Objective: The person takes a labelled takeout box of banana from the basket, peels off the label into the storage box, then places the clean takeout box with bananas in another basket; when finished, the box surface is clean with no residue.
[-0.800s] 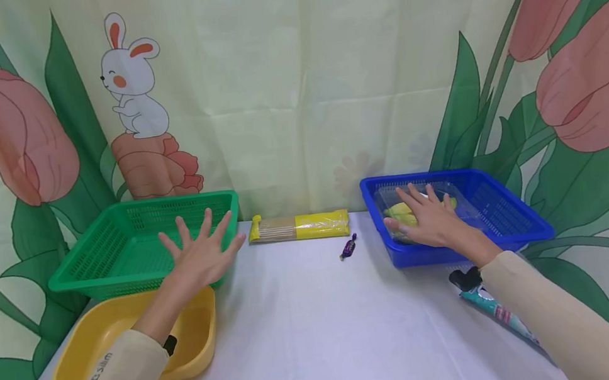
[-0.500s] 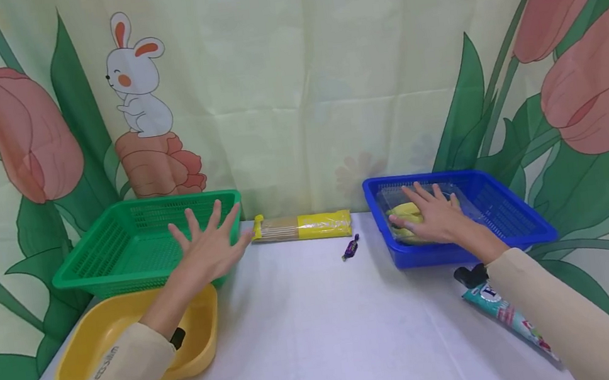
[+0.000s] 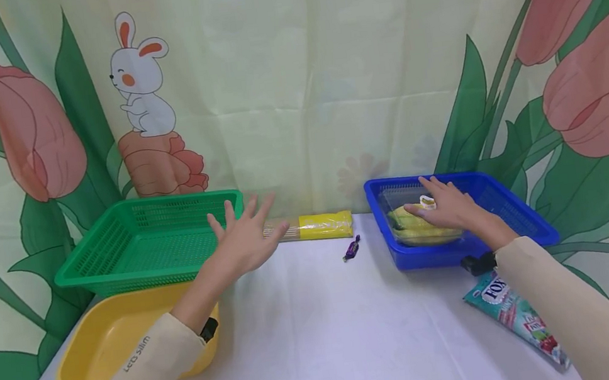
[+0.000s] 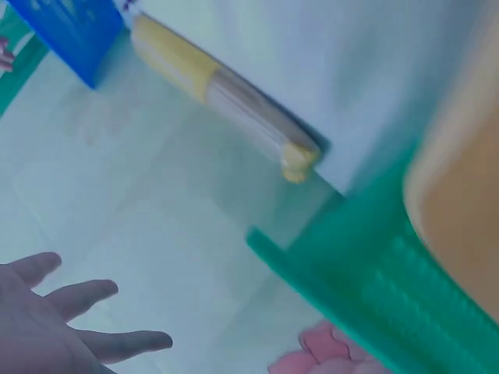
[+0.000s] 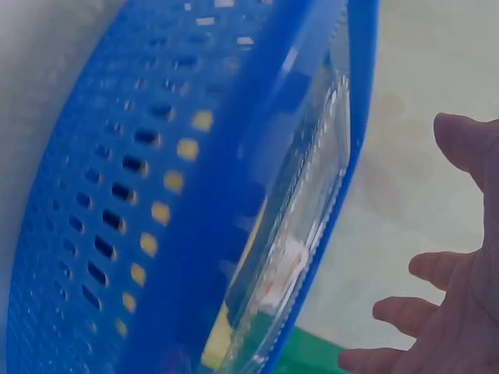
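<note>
My left hand [image 3: 245, 241], fingers spread and holding nothing, hovers by the right end of the green basket [image 3: 178, 275]. It overlaps the left end of a yellow packet of dried noodles [image 3: 325, 226] in the head view. Above the blue basket [image 3: 513, 215] is my right hand [image 3: 449, 205], its fingers extended. Below that hand, a clear plastic box [image 3: 405, 195] with yellow corn cobs [image 3: 424, 233] inside lies in the basket. The right wrist view shows the right hand [image 5: 452, 312] apart from the basket rim [image 5: 234, 187].
A yellow plastic basin [image 3: 95, 342] stands in front of the green basket. A purple wrapped candy [image 3: 352, 249] lies near the noodles. At the right, a teal FOX'S candy bag [image 3: 516, 316] lies partly under the sleeve. A printed curtain [image 3: 277, 60] hangs behind the table.
My left hand has moved right, from over the green basket toward the noodle packet. My right hand has shifted slightly right, exposing more of the corn and the candy bag.
</note>
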Available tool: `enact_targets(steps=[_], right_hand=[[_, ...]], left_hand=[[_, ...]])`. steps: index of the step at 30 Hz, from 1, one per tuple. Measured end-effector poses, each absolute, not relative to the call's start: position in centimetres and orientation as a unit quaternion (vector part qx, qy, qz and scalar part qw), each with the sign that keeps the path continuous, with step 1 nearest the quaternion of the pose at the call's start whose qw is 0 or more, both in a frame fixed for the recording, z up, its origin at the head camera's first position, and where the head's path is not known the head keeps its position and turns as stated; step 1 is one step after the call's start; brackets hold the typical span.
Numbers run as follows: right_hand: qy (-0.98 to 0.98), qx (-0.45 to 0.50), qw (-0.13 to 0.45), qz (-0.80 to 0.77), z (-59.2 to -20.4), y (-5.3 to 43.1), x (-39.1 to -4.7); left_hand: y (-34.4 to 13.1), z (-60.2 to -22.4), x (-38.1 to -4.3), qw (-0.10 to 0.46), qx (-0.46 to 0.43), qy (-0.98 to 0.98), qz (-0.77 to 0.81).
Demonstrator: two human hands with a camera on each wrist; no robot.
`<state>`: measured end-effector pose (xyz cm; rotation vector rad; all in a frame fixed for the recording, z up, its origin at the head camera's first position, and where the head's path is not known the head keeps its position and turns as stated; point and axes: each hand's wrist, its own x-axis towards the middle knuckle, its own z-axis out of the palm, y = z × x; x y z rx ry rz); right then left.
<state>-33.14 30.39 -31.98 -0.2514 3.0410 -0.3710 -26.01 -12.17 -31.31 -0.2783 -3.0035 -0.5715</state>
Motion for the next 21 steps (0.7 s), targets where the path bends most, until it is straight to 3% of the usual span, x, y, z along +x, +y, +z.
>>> enact_targets(steps=[12, 21], right_hand=[[0.983, -0.063, 0.065, -0.161, -32.1, 32.9, -34.1], [0.983, -0.029, 0.082, -0.161, -31.5, 34.3, -34.5]], left_hand=[[-7.0, -34.5, -26.6, 0.012, -0.122, -0.965, -0.233], [-3.5, -36.3, -27.4, 0.001, -0.171, -0.914, -0.368]])
